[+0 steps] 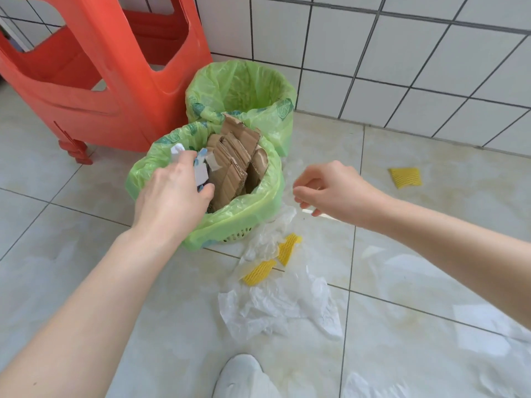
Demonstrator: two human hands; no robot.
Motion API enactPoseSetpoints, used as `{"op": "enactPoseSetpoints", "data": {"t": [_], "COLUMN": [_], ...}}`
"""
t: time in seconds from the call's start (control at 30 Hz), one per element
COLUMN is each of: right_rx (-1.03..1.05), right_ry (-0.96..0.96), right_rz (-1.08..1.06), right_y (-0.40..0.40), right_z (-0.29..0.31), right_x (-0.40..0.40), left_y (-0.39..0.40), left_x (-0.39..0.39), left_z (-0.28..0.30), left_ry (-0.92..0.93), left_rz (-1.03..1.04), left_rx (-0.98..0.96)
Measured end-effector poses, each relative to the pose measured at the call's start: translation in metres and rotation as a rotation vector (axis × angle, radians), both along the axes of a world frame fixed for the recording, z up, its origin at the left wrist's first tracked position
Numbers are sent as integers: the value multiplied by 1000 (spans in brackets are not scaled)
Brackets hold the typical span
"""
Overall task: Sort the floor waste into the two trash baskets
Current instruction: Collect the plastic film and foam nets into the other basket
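Over the near basket point(260, 208), lined with a green bag and already packed with upright cardboard pieces point(234, 165), the left hand point(175, 193) holds white and blue paper scraps point(201, 170), its grip curled round them just above the rim. These scraps look light, thin and easily crumpled; they should drop freely once released, though the cardboard fills much of the opening and could catch them at the edge.

The right hand point(330, 191) hangs just right of that basket, fingers curled in a pinch; it appears to hold the top of a clear plastic film point(275, 234) that trails down to the floor, though the film is too sheer there for the contact to be certain. The film reads as very light, limp and slippery, so a pinch at a bunched fold would likely serve better than a flat edge.

More crumpled clear plastic point(275, 308) lies on the tiles below, with two yellow foam nets point(260, 271) tangled in or touching it; lifting the film may drag them along. A third yellow net point(405, 177) lies well apart near the wall. The far basket point(273, 116), also green-lined, stands behind the near one, touching it, and looks empty from here. A red plastic stool point(100, 81) stands just left of both baskets, and a white shoe point(244, 377) shows at the bottom.
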State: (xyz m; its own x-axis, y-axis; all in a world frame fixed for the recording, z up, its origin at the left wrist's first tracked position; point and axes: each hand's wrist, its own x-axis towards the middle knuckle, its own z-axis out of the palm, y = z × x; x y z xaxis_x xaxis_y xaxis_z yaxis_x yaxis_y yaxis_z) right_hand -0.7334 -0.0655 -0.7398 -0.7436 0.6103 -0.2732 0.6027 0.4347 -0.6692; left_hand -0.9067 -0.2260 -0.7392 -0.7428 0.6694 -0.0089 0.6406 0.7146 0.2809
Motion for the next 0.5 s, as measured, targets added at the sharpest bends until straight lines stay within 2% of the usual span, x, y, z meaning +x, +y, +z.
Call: {"op": "enactPoseSetpoints", "data": {"t": [0.13,0.3,0.43,0.5], "right_rx": [-9,-37,-98,-128], "right_ry": [-102,-162,-210,-240], "right_rz": [55,85,78,58], "right_y": [-8,-24,-37,-46], "right_z": [-11,-31,-67,-89], "right_x": [55,121,171,196], "left_y": [-5,-12,-16,-17], "left_x": [22,60,97,115], "left_z": [7,7,-7,-27], "left_ry": [64,37,-68,-142], "left_rz": [-60,-204,-366,-428], "left_rx": [56,332,340,278]}}
